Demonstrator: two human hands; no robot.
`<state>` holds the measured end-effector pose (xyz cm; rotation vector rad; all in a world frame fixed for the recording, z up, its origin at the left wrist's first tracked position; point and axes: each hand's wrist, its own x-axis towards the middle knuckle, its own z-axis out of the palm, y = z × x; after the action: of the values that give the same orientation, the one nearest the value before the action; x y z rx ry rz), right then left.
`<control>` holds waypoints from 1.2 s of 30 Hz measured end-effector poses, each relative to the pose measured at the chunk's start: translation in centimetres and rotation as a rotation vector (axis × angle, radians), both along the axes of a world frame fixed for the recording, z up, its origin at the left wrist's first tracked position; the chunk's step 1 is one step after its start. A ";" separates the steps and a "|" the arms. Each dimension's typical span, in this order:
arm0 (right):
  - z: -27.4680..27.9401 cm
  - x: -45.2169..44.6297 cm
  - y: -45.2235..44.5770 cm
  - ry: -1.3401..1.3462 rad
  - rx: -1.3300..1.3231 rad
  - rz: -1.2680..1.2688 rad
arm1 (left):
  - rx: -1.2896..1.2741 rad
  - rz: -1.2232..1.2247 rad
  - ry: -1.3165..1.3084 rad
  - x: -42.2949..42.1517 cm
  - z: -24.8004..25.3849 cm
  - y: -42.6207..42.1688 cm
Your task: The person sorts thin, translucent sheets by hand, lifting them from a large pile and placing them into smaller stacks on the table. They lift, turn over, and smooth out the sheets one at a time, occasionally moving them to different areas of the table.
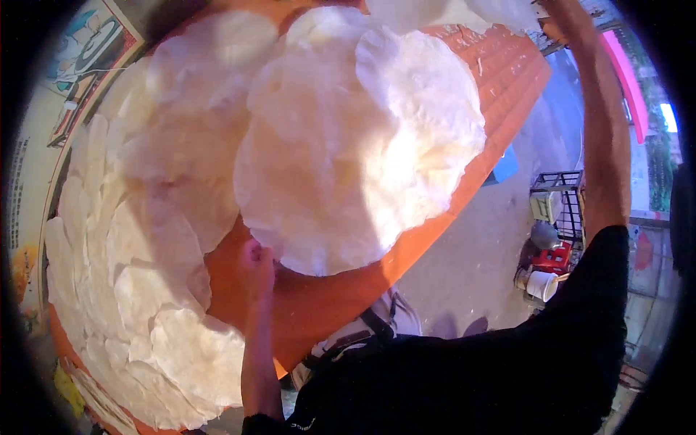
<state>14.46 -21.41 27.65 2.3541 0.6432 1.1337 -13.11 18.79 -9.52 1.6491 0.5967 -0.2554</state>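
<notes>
My left hand (257, 261) is closed right at the lower left edge of a large, thin, round flatbread sheet (319, 159). Whether its fingers pinch that edge is hidden. Far out at the top right, my right hand (554, 27) is closed at the corner of another pale thin sheet (464, 13), which runs out of view at the top. A smaller round sheet (428, 94) overlaps the large one in bright light. Beneath them lies an orange cloth (304, 308), creased toward its far right end.
Many overlapping thin sheets (167, 239) cover the left side. A framed picture board (32, 181) stands along the left edge. On the floor to the right are a black wire crate (569, 192), a red crate (554, 257), a white bucket (542, 286) and a blue object (503, 167).
</notes>
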 end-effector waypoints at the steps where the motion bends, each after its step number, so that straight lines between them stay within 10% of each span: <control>1: -1.2 -0.7 1.2 0.053 -0.026 -0.011 | 0.248 -0.053 -0.081 0.4 1.5 -0.1; 3: -6.7 -5.0 6.1 0.243 0.100 0.018 | 0.748 -0.151 -0.235 1.4 5.4 0.0; 8: -24.1 -10.6 8.1 1.142 0.237 -0.120 | 1.042 -0.356 -0.571 2.4 3.4 3.0; 16: -32.5 -13.8 6.3 0.874 0.229 -0.240 | 1.143 -0.568 -0.618 5.6 -1.6 9.1; 27: -26.1 -16.1 16.8 0.880 0.668 0.373 | 1.107 -0.734 -0.691 7.1 -0.2 11.0; 36: -24.9 -13.0 24.5 1.309 1.051 0.197 | 1.156 -0.694 -0.855 6.8 0.2 10.6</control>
<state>1.48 3.13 2.71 3.9162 0.7381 -0.4134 -6.31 29.41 -9.33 2.7705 -0.6582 0.3974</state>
